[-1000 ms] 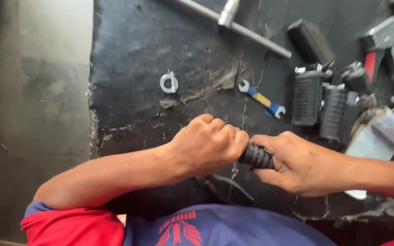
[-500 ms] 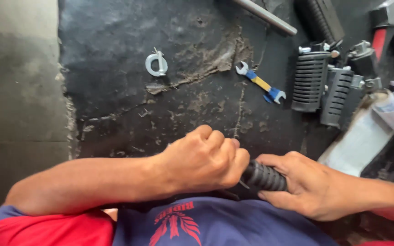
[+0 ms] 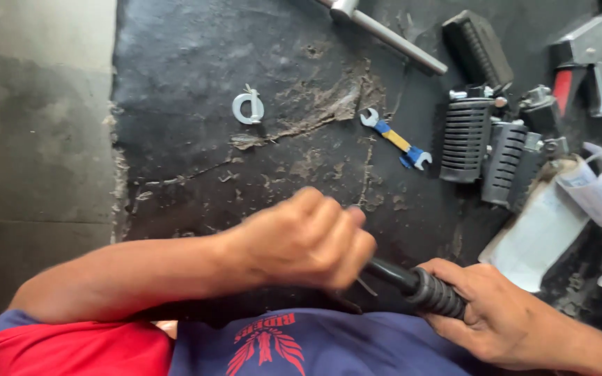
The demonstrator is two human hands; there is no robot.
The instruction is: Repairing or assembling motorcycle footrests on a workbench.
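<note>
My right hand [image 3: 499, 317] grips a black ribbed rubber footrest [image 3: 435, 294] by its grooved end, low in the view just above my shirt. A smooth black shaft [image 3: 390, 273] sticks out of it to the left. My left hand [image 3: 308, 240] is closed in a fist around the far end of that shaft, and a thin metal pin shows just below its fingers. Both hands hover above a worn black mat [image 3: 196, 146].
On the mat lie a small blue-and-yellow spanner [image 3: 396, 138], a white ring clip [image 3: 248, 107], a long metal bar [image 3: 384, 31], and more ribbed footrests [image 3: 485, 150]. Folded white papers [image 3: 573, 209] sit at the right, with a grey and red tool [image 3: 587, 63] above them.
My hands have drawn apart, baring the smooth black shaft between them. The camera view has also shifted, so the mat items sit lower than before.
</note>
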